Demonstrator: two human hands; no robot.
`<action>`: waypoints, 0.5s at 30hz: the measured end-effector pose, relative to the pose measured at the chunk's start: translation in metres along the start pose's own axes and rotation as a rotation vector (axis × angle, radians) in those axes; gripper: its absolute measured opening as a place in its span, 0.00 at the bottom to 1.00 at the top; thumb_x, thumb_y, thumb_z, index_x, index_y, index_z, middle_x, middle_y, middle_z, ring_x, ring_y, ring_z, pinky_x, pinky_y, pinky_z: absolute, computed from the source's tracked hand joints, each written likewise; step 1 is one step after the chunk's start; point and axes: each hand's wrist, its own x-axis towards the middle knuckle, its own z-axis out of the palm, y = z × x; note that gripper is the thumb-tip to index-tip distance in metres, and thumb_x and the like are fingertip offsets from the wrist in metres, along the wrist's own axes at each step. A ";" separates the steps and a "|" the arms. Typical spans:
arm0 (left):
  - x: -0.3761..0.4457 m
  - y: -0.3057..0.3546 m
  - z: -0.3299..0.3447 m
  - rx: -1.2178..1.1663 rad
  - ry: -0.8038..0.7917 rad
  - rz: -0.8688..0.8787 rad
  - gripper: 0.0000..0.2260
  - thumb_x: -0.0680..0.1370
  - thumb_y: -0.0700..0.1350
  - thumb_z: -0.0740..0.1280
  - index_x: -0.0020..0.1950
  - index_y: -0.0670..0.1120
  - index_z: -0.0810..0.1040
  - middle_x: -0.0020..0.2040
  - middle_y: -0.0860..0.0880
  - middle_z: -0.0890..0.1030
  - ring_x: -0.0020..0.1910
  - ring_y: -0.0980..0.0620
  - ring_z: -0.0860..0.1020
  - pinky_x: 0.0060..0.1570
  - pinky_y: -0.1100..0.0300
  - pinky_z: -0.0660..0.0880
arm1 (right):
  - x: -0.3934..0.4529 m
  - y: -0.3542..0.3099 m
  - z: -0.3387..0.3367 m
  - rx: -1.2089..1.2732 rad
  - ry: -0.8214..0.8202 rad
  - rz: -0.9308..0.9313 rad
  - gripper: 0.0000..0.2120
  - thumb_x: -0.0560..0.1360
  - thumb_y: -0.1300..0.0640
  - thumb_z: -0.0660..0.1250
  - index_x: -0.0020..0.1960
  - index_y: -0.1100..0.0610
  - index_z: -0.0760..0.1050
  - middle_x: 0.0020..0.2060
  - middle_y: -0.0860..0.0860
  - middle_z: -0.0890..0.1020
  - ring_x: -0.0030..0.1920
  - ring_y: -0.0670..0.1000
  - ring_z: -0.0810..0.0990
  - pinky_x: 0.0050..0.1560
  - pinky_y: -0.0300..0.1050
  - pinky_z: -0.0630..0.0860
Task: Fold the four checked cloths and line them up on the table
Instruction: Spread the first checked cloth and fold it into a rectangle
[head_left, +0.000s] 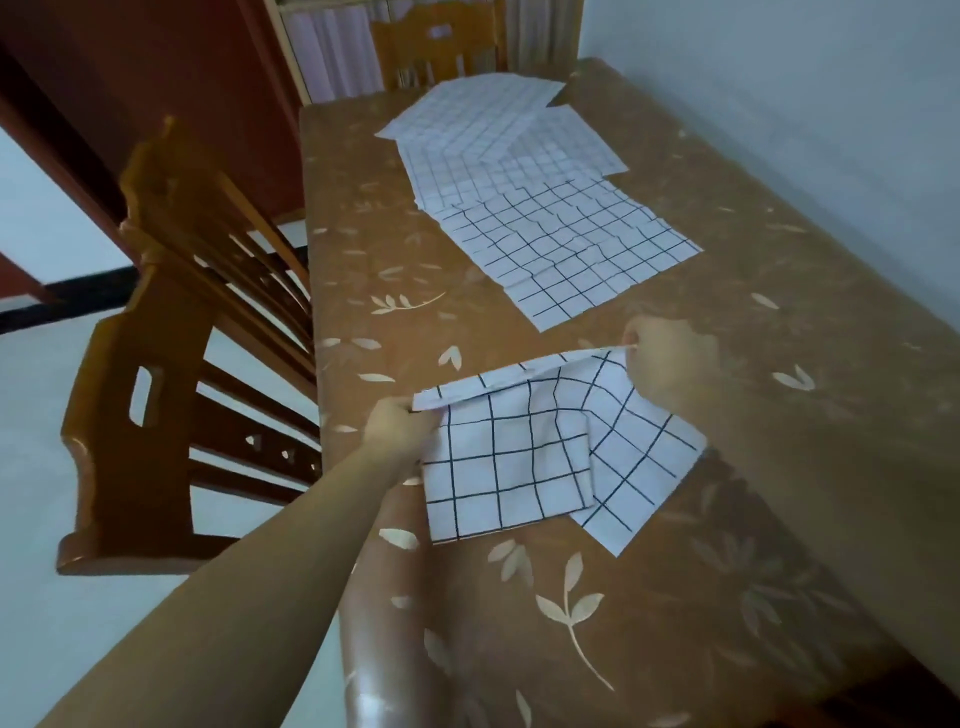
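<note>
1. I read the step in hand as folding the near checked cloth (524, 452), which lies at the near left part of the table (779, 467). Its far edge is lifted off the surface and one fold already lies across it.

2. To do it well, I would keep both lifted corners level and the edge between them taut, then bring that edge over so the grid lines match up — the black checks make a handy guide for squareness. I would lay it down flat before letting go, so no air stays under the fold.

3. My left hand (400, 423) has its fingers curled tight around the far left corner of the cloth, pinching the layers together.

4. My right hand (670, 364) pinches the far right corner; the fingers are closed on the edge, though blur hides just how they lie.

5. The other checked cloths (524, 192) lie unfolded and overlapping at the far end of the table, well apart from my hands — those are yet to be done, and no line-up has begun.
</note>
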 end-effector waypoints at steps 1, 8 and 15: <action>0.005 -0.004 -0.001 0.034 0.000 0.022 0.14 0.78 0.48 0.68 0.34 0.43 0.75 0.29 0.47 0.73 0.31 0.48 0.70 0.32 0.60 0.68 | 0.006 -0.004 0.005 -0.058 0.095 -0.028 0.09 0.75 0.64 0.61 0.45 0.50 0.71 0.41 0.52 0.77 0.42 0.55 0.77 0.54 0.52 0.70; 0.036 -0.018 0.003 0.217 0.068 0.166 0.09 0.77 0.45 0.64 0.38 0.44 0.77 0.33 0.49 0.77 0.33 0.50 0.73 0.33 0.60 0.67 | 0.011 -0.017 0.072 -0.246 0.178 -0.293 0.15 0.75 0.53 0.66 0.62 0.52 0.73 0.60 0.52 0.75 0.62 0.55 0.72 0.69 0.59 0.54; 0.061 -0.018 0.004 0.216 0.172 0.332 0.08 0.78 0.46 0.68 0.43 0.45 0.84 0.36 0.52 0.82 0.39 0.52 0.78 0.42 0.58 0.73 | 0.032 -0.012 0.077 -0.002 0.073 -0.094 0.10 0.76 0.50 0.64 0.50 0.52 0.81 0.38 0.49 0.81 0.43 0.53 0.77 0.63 0.53 0.65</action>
